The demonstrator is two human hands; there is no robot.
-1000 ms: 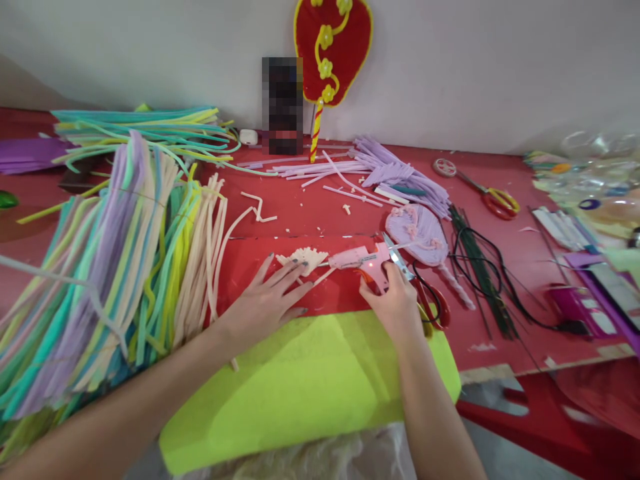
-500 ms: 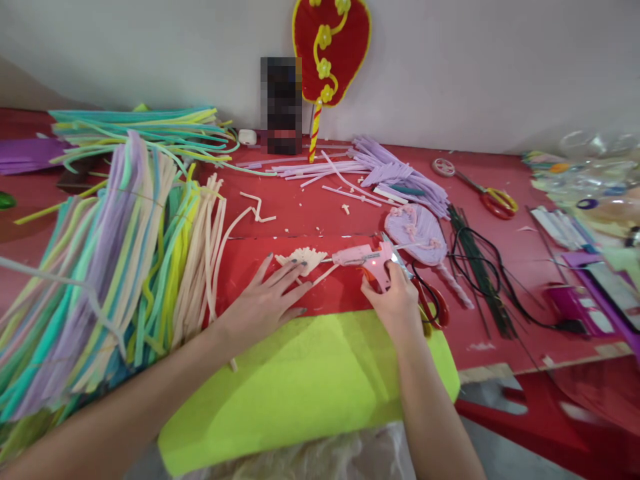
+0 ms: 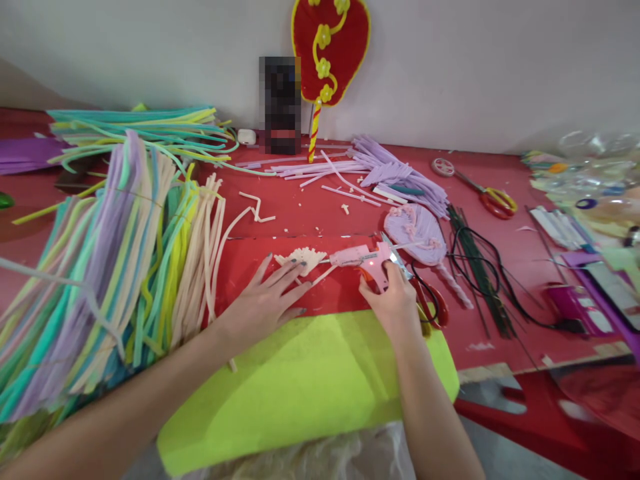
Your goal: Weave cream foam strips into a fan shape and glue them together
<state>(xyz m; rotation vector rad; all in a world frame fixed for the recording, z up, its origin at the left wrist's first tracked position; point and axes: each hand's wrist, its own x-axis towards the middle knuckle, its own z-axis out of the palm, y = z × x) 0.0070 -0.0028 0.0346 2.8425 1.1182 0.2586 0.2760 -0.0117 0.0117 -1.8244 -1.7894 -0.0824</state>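
Observation:
My right hand is wrapped round the grip of a pink glue gun, whose small light glows red. The gun's nozzle points left and meets the edge of a cream fan-shaped piece made of pipe cleaners side by side. My left hand lies flat with fingers spread, its fingertips resting on that cream piece. A cream pipe cleaner runs out from beneath the left fingers toward the gun. Under the forearms lies a yellow-green sheet.
Bundled pipe cleaners fill the left side. A red fan leans on the wall beside a blurred dark phone. Right of the gun lie a lilac fan, red-handled scissors, a black cord and yellow-handled scissors.
The glue gun and my right hand have shifted very slightly left. My left hand stays flat on the cream piece.

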